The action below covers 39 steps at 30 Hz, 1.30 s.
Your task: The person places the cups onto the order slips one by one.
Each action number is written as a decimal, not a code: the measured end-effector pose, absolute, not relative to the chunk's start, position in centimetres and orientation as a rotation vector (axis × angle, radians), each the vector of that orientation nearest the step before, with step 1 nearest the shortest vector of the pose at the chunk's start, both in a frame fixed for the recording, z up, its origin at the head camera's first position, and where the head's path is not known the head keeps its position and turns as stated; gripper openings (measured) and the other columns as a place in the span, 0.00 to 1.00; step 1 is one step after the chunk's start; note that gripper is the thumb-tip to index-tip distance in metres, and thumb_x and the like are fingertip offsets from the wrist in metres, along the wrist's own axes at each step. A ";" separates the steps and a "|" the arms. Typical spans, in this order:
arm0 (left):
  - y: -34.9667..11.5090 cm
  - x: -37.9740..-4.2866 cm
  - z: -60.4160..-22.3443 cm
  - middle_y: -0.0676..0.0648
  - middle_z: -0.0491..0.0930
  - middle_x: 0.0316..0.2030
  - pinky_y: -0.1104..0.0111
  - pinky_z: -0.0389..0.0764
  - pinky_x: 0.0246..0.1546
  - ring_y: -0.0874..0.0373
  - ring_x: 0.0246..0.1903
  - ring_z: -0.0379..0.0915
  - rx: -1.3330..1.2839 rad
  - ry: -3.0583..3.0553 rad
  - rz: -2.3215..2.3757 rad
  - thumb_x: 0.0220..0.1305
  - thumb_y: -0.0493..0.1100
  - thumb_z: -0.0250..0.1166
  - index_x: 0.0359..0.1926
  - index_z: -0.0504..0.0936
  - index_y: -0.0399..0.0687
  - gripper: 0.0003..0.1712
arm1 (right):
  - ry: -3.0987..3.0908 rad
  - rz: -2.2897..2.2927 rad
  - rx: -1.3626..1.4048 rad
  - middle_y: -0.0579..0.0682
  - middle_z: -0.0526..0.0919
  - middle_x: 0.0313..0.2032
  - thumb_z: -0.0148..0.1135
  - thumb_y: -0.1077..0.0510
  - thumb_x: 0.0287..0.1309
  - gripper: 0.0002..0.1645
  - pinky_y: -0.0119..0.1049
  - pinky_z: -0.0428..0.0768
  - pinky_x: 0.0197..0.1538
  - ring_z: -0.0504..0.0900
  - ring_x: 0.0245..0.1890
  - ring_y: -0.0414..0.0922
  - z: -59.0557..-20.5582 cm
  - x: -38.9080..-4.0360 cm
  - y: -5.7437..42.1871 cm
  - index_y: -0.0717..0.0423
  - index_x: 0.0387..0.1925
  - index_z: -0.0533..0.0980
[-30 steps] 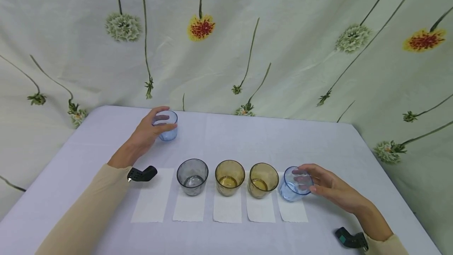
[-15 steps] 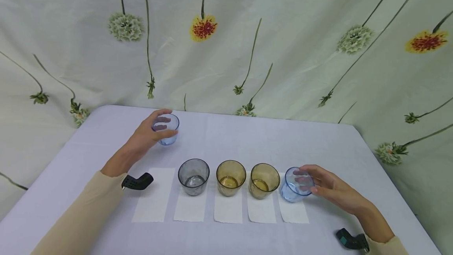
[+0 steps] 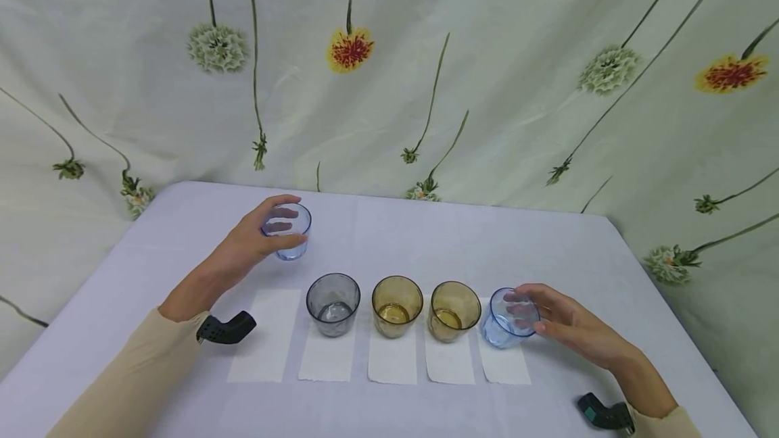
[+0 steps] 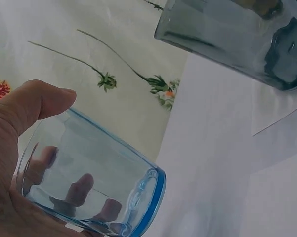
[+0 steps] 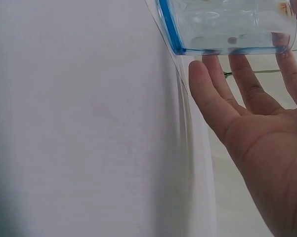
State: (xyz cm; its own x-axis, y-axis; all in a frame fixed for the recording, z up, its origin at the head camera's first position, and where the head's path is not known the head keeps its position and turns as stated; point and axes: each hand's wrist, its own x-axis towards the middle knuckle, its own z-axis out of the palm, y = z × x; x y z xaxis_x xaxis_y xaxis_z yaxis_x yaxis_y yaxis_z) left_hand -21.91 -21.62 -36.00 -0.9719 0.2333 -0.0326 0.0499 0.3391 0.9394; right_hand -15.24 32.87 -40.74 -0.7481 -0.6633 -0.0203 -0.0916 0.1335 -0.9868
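At the table's back left, my left hand (image 3: 252, 238) grips a clear blue glass (image 3: 292, 242), thumb on its near side and fingers round the far side. The left wrist view shows those fingers through the glass wall (image 4: 104, 163). My right hand (image 3: 572, 323) holds a second blue glass (image 3: 500, 333) by its side, at the right end of a row. That row also has a grey glass (image 3: 331, 330) and two amber glasses, one in the middle (image 3: 395, 330) and one right of it (image 3: 447, 333). All three stand upright.
Several white paper strips (image 3: 262, 350) lie side by side on the white-covered table (image 3: 426, 235); the leftmost has no glass on it. A flowered cloth (image 3: 499, 86) hangs behind the table. Each sleeve carries a black wrist device (image 3: 228, 328).
My left hand has come a little nearer to me with its blue glass, moving slightly right. The right hand and the glasses in the row stay put.
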 end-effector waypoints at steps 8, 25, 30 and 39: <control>-22.1 -20.5 -35.2 0.40 0.65 0.68 0.49 0.69 0.63 0.38 0.70 0.61 0.343 2.426 1.625 0.62 0.48 0.72 0.73 0.60 0.54 0.43 | 1.965 -1.651 -0.721 0.42 0.68 0.70 0.44 0.70 0.73 0.29 0.34 0.77 0.63 0.71 0.68 0.37 -40.7 -15.3 32.8 0.61 0.72 0.57; -24.2 -17.8 -35.7 0.40 0.70 0.64 0.74 0.77 0.53 0.41 0.66 0.68 0.445 2.307 1.552 0.60 0.44 0.74 0.70 0.66 0.54 0.40 | 1.979 -1.642 -0.713 0.45 0.67 0.70 0.44 0.70 0.73 0.29 0.35 0.77 0.63 0.71 0.68 0.37 -40.9 -15.3 33.0 0.61 0.72 0.57; -24.6 -17.1 -35.9 0.40 0.70 0.64 0.74 0.78 0.54 0.45 0.64 0.71 0.475 2.300 1.543 0.59 0.42 0.74 0.69 0.67 0.54 0.39 | 1.990 -1.637 -0.690 0.44 0.67 0.70 0.45 0.70 0.72 0.29 0.35 0.77 0.63 0.71 0.67 0.36 -40.9 -15.2 33.0 0.60 0.72 0.58; -25.2 -15.6 -36.3 0.39 0.71 0.63 0.73 0.79 0.52 0.52 0.62 0.73 0.479 2.300 1.524 0.58 0.41 0.74 0.70 0.65 0.47 0.41 | 1.971 -1.647 -0.732 0.42 0.68 0.70 0.44 0.70 0.73 0.29 0.33 0.76 0.62 0.70 0.68 0.36 -40.6 -15.1 32.7 0.61 0.73 0.57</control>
